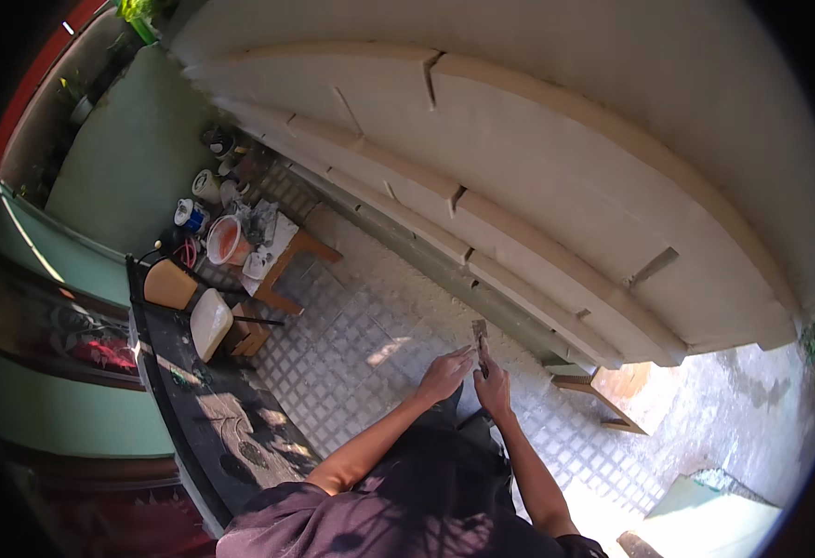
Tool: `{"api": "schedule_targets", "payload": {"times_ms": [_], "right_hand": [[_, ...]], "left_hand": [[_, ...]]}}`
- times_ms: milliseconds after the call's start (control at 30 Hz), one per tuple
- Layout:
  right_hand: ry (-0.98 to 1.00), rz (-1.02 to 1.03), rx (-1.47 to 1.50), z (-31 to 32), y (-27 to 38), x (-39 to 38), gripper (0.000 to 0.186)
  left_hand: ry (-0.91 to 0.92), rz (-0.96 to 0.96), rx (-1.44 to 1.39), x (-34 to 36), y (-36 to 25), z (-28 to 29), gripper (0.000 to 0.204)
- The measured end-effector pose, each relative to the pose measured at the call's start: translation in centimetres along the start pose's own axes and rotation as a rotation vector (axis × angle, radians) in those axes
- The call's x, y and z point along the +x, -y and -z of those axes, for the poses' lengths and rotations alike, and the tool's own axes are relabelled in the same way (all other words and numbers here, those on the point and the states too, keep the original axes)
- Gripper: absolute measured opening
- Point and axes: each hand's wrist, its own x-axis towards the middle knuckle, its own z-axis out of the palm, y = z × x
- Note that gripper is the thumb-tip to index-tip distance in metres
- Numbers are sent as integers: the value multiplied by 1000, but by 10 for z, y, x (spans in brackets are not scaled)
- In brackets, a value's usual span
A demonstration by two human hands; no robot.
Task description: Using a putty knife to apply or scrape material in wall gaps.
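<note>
In front of my body, my right hand [493,386] is closed round the handle of a small putty knife [480,329]. Its blade points up and away from me and looks smeared with pale matter. My left hand [447,374] is right beside it on the left, fingers stretched toward the tool. Whether those fingertips touch the knife is too small to tell. Beyond both hands rises a cream wall [556,139] with long stepped ledges, which have several dark notches and slots cut into them.
To the far left, a wooden stool [282,244] bears a bucket of orange-pink matter [228,240] and crumpled bags. Paint tubs [191,215] stand behind it. A chair [208,324] and a black bench [240,418] line the left. A wooden table [626,395] stands right, on patterned paving [351,325].
</note>
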Motion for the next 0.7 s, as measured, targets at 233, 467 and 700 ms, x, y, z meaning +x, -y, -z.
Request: {"api": "schedule_targets", "payload": {"times_ms": [233, 467, 700], "right_hand": [[477, 11, -272, -76, -127, 11, 72], [528, -616, -473, -60, -239, 7, 46], [825, -524, -685, -56, -255, 78, 31]], "left_hand": [[-30, 775, 292, -131, 143, 23, 44], [142, 1191, 243, -253, 268, 43, 54], [-86, 1354, -172, -268, 270, 82, 56]]}}
